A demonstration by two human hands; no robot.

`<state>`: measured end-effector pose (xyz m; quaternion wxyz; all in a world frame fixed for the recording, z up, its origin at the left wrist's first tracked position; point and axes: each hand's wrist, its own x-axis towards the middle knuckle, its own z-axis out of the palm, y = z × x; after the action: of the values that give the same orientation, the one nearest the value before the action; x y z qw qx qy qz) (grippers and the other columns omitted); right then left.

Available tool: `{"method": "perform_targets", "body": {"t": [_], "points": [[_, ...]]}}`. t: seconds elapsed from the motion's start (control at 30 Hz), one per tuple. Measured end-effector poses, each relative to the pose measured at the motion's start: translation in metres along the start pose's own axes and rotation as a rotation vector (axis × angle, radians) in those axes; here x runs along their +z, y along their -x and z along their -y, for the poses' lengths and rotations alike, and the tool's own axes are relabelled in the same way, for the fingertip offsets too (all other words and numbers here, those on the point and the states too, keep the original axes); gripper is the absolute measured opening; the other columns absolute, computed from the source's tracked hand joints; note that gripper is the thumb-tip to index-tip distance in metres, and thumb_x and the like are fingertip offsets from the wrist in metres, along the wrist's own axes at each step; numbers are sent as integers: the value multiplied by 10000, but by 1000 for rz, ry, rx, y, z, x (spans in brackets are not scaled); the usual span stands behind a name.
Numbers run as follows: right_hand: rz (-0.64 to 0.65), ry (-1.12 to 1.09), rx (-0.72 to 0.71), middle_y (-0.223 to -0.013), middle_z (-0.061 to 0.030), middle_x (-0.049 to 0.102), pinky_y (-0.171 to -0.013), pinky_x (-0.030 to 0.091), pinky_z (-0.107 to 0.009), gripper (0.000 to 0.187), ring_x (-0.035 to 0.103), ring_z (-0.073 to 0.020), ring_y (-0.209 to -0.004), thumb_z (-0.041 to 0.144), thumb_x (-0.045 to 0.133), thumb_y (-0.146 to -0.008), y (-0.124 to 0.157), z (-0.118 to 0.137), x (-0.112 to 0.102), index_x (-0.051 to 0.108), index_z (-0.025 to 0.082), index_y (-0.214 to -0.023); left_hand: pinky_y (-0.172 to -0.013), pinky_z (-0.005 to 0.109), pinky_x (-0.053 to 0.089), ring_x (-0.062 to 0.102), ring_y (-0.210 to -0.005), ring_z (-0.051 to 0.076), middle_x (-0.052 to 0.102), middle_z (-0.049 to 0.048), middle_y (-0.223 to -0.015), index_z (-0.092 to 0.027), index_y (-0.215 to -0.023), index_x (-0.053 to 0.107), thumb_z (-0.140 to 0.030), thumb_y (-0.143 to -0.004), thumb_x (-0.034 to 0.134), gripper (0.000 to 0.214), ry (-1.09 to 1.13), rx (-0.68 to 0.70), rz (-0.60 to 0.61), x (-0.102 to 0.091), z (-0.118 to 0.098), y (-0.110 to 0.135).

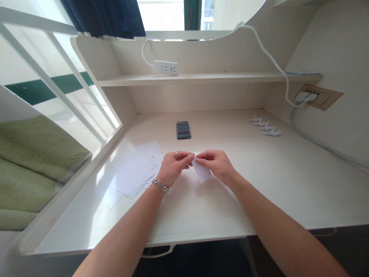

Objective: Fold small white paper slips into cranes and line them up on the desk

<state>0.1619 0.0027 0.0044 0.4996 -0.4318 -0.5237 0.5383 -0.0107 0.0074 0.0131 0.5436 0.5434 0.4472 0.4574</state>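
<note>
A small folded piece of white paper (202, 172) is held just above the desk, between both hands. My left hand (175, 164) pinches its upper corner between thumb and fingers; a ring and a chain bracelet show on this side. Close beside it, my right hand (215, 162) grips the same upper edge with thumb and forefinger. The lower part of the paper hangs toward me. Fingertips cover the exact fold at the top. Loose white paper sheets (135, 165) lie spread to the left of my left hand.
Several folded paper cranes (266, 126) stand in a row at the back right of the desk (288, 184). A dark, blurred-out flat object (183, 130) lies beyond my hands. A power strip (165, 67) rests on the shelf (201, 78); a white cable (269, 54) runs to the wall socket (319, 97).
</note>
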Motion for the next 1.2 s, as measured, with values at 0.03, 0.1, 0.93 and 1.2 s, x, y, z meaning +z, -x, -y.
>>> {"method": "perform_targets", "body": {"t": [0.03,0.1,0.93,1.2], "points": [[2,-2,1,-767,-70,735,-659,481,-325,285,648,-202,-715,385,822,-605,0,0,0,752,166,-774,-647,260,474,596,-674,128,681,57,-695,-130,-828,754,-409,-695,774,309,-3,3,-1,0,0,0],[7,-4,1,-769,-71,737,-661,482,-326,280,650,-204,-716,382,821,-607,1,1,1,754,168,-774,-646,255,461,593,-676,126,684,57,-695,-132,-822,755,-406,-700,771,301,-9,7,0,-1,-1,0],[3,29,7,-758,-68,735,-648,470,-320,243,638,-193,-704,358,815,-619,1,1,-1,762,172,-767,-598,258,429,569,-609,123,658,38,-618,-131,-803,764,-370,-720,745,254,-56,73,-15,0,-5,1],[9,3,17,-752,-73,731,-649,468,-322,271,638,-196,-704,360,832,-597,0,0,0,755,161,-763,-639,261,477,588,-629,120,673,40,-645,-131,-809,755,-383,-717,747,268,-10,50,-15,2,-2,0]]}}
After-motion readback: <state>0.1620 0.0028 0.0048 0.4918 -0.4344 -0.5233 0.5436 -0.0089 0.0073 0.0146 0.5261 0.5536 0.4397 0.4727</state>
